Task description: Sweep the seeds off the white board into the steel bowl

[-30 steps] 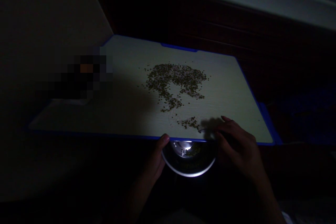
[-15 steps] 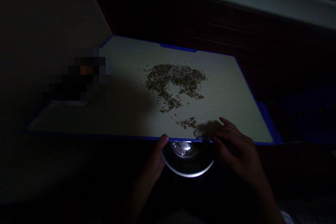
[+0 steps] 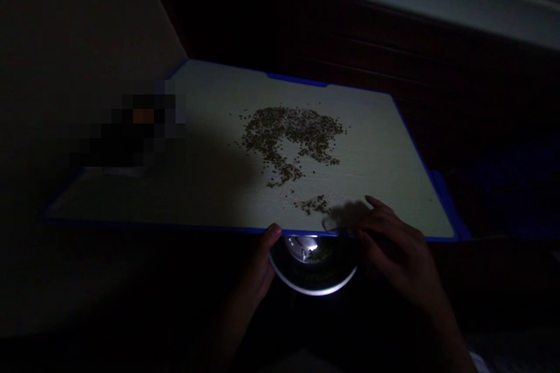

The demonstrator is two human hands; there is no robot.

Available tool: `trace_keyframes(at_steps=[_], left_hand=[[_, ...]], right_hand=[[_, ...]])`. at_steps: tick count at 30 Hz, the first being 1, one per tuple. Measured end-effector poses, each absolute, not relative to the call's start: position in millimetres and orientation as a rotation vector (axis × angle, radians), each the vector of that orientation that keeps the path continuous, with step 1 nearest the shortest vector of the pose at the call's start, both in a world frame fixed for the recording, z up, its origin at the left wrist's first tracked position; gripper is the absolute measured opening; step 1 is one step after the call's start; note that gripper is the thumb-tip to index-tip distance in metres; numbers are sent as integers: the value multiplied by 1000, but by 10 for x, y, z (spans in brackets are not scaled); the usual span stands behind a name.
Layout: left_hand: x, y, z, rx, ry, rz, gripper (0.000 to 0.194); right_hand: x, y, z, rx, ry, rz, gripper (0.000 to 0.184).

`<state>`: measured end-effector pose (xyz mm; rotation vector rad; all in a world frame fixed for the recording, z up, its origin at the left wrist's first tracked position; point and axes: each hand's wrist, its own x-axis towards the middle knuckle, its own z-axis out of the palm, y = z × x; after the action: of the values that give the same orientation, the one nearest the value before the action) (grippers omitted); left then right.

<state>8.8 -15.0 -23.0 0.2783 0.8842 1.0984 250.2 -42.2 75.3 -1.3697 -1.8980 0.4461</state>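
A pale, blue-edged folding table [image 3: 210, 186] fills the middle, with small dark seeds or grains [image 3: 293, 128] scattered on it. A smaller patch lies nearer the front edge. Below that edge a shiny metal bowl [image 3: 326, 291] holds some grains; the tabletop hides its far part. My left hand [image 3: 262, 262] is closed at the bowl's left side, its thumb up against the blue edge. At the front edge, right of the small patch, my right hand [image 3: 394, 245] is closed in a pinch with one finger raised. A thin item shows faintly at its fingertips, too dark to name.
A blurred-out dark object [image 3: 126, 134] stands on the left of the table. Behind it rises a plain wall or panel [image 3: 87, 23]. A pale ledge [image 3: 429, 0] crosses the upper right. Something blue [image 3: 525, 186] lies in the dark at right.
The thin item at my right fingertips has shifted slightly at the table's edge. My left hand, the bowl and the grains look the same.
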Motion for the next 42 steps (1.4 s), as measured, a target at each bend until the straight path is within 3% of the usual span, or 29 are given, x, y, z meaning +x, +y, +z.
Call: trace_keyframes(at_steps=[14, 28, 42], left_hand=[[86, -148, -248, 260, 892, 1083, 52], [89, -155, -251, 284, 875, 1092, 57], [78, -148, -267, 290, 890, 1080, 47]], right_hand=[[2471, -366, 675, -1530, -1779, 300, 17], [2472, -298, 701, -1561, -1729, 391, 17], [2495, -331, 702, -1497, -1801, 386, 16]])
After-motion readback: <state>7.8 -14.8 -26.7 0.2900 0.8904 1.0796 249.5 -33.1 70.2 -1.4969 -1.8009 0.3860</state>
